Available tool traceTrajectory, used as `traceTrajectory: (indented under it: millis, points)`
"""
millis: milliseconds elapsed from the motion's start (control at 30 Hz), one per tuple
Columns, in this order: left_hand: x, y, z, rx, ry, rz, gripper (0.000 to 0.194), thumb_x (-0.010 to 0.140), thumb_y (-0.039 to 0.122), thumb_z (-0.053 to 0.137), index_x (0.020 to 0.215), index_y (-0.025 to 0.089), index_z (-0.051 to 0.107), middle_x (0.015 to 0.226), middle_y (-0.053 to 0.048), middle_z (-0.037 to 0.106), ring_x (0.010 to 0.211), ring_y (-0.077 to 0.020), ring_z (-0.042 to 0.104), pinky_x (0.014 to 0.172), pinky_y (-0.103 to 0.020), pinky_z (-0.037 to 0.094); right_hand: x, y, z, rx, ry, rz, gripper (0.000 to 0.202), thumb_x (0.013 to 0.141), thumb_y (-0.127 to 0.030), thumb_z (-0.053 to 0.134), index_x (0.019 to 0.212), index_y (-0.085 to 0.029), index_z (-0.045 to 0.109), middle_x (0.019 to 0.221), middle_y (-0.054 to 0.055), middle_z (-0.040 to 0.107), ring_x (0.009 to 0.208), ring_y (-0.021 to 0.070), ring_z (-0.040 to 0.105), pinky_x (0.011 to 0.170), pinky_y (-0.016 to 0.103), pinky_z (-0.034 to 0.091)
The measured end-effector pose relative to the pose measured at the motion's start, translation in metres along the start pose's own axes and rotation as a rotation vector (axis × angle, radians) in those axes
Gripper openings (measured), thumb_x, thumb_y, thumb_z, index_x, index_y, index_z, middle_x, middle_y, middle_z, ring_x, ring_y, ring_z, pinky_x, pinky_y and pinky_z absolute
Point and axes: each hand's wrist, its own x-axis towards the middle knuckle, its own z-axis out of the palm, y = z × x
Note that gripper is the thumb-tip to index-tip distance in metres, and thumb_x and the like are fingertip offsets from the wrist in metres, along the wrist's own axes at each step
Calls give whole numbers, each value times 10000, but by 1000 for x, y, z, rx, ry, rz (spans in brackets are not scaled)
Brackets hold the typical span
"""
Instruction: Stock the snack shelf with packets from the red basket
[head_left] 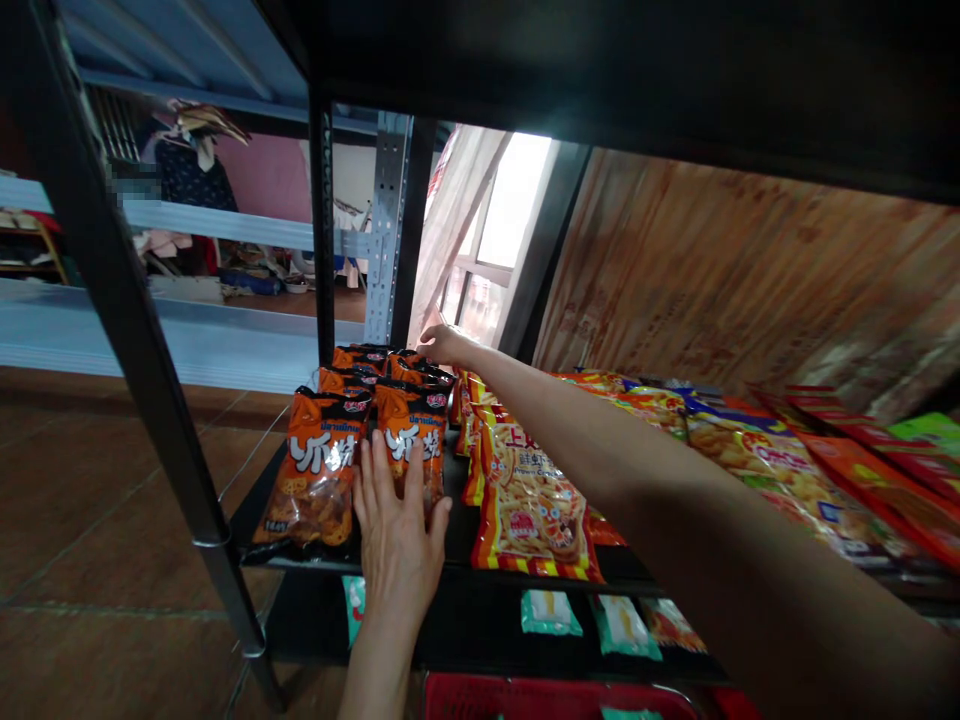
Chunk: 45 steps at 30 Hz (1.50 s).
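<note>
Orange and black snack bags (311,470) stand in two rows at the left end of a black shelf (450,578). My left hand (397,530) lies with its fingers spread against the front bag (411,425) of the right row. Farther back, my right hand (444,345) reaches over the rear bags of that row, its fingers curled downward near a bag top (420,370); whether they grip it is hidden. Beneath my right forearm, red and yellow prawn cracker bags (529,500) stand beside the orange ones.
More colourful snack bags (780,460) fill the shelf's right side. Small teal packets (551,612) lie on the lower shelf, above a red basket (555,697). A black upright post (161,370) rises at the left, and another shelf board hangs overhead.
</note>
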Motion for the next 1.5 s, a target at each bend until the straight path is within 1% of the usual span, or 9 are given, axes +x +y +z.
traceTrajectory:
  millis: [133,233,333,467,633,833,1067,1300,1500]
  points:
    - [-1,-1,-1,5,-17,24,555,845,222,526,1384,192,397,1546,-157,135,1417,-333,125,1066,-542,292,-15,-2,-5,32,52,-65,248,831,-264,550,1013,-171,690,983,63,707,905,173,636,730,201,449]
    - [-1,-3,-1,-3,-5,51,552,834,202,535,1372,185,412,1540,-166,155,1415,-332,136,1061,-533,308,-31,-3,-6,56,83,-176,252,845,-260,524,1003,-168,697,963,46,711,884,155,630,730,194,434]
    - [-2,-4,-1,-16,12,71,556,826,182,536,1368,200,416,1531,-159,198,1414,-326,149,1058,-537,313,-46,-4,-7,22,41,-267,298,884,-288,465,994,-148,704,957,61,712,875,158,630,722,199,427]
    - [-3,-3,-1,-18,25,75,553,834,195,529,1374,200,410,1532,-155,196,1412,-322,161,1061,-532,312,-56,-5,-8,-30,-85,-169,353,905,-349,441,1100,-159,665,1070,93,688,942,174,628,726,199,432]
    - [-3,-5,0,-15,25,109,558,836,214,535,1378,211,405,1530,-138,217,1416,-312,151,1068,-525,313,-53,-3,-5,-64,-149,-104,283,842,-343,559,1031,-184,695,1036,72,698,913,174,635,706,185,436]
    - [-2,-3,-1,18,7,102,534,848,222,518,1373,197,420,1519,-144,248,1417,-302,152,1071,-512,314,-42,2,2,-50,-113,-58,332,814,-221,563,1133,-185,646,971,45,710,822,147,642,618,168,431]
    - [-3,-5,0,19,14,115,554,837,216,526,1379,229,414,1515,-123,270,1415,-309,158,1064,-537,312,-32,4,9,-27,-48,6,301,740,-83,574,999,-164,704,905,46,722,794,144,648,600,160,446]
    - [-1,-4,1,41,-2,99,548,861,237,499,1398,219,390,1521,-127,254,1420,-301,140,1077,-533,293,-29,-1,10,-14,22,8,284,715,-81,599,968,-140,713,912,59,717,818,174,658,669,182,468]
    - [1,-3,2,49,-7,77,500,883,247,468,1380,218,421,1536,-133,206,1426,-312,89,1076,-549,277,-27,0,15,1,31,23,270,736,-109,587,971,-149,711,935,78,715,853,203,664,689,206,483]
